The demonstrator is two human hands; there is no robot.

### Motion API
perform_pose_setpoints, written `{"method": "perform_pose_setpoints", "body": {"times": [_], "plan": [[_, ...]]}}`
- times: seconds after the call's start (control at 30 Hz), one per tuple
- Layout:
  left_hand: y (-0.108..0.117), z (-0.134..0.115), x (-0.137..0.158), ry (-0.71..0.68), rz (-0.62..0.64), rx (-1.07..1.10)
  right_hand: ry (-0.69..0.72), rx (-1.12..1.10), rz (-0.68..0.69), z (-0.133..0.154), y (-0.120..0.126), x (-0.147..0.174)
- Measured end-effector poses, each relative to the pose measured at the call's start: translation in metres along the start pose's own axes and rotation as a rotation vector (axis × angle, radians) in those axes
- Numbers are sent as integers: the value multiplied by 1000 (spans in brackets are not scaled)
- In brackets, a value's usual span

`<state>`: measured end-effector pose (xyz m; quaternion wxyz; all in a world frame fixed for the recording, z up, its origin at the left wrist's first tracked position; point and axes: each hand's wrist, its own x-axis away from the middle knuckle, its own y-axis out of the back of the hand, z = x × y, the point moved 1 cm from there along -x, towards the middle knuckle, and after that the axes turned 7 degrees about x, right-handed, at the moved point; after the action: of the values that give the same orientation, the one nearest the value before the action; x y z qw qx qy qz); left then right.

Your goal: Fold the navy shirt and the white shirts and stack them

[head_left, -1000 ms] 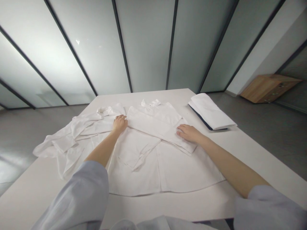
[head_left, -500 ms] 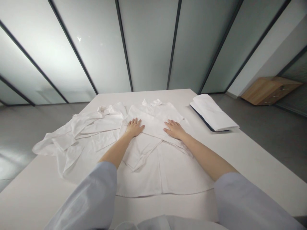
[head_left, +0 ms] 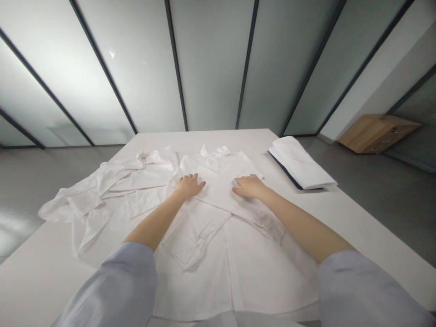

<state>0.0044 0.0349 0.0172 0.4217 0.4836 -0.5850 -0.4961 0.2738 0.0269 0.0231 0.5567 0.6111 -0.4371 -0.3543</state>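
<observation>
A white long-sleeved shirt [head_left: 200,290] lies spread on the table, its collar [head_left: 215,151] at the far end and its hem toward me. The sleeves are laid inward across its front. My left hand [head_left: 190,186] rests on the left part of the chest, fingers bent a little and thumb apart. On the chest's right side sits my right hand [head_left: 250,186], palm down, with its fingers curved and thumb pointing inward. Both hands are open, with no fabric visibly pinched. A second white garment [head_left: 136,177] lies crumpled beside the shirt on the left, touching it.
A folded white cloth [head_left: 299,161] lies on a dark flat piece [head_left: 286,171] near the right edge of the white table [head_left: 354,222]. Frosted glass panels [head_left: 207,68] stand behind the table. A wooden cabinet [head_left: 368,131] is on the floor far right.
My view has moved slightly closer, and the shirt's hem appears nearer to me. Both hands have gone from lying flat to having bent fingers, still on the chest. My elbows are farther apart.
</observation>
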Motion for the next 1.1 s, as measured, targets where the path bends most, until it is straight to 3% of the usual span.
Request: {"method": "perform_pose_setpoints", "body": {"times": [0.13,0.37,0.53,0.7,0.8,0.9,1.0,1.1], "plan": [[-2,-7,-23,-8,-54,20,-52,21,-51,-5,8,-33],[-20,0,-42,6,-2,24,-202,-94,-69,-13,-23,-53],[-20,2,-31,0,9,11,-225,-109,-57,-8,-30,-44],[-23,-1,2,-5,11,3,-179,-36,-58,5,-30,-18],[-17,-4,21,-23,24,-15,-110,14,-46,12,-20,0],[1,-6,22,3,96,11,-55,49,53,16,1,6],[23,-7,3,89,168,22,-89,34,145,13,24,-8],[35,-10,-26,110,120,-6,-167,-35,67,6,36,-35]]}}
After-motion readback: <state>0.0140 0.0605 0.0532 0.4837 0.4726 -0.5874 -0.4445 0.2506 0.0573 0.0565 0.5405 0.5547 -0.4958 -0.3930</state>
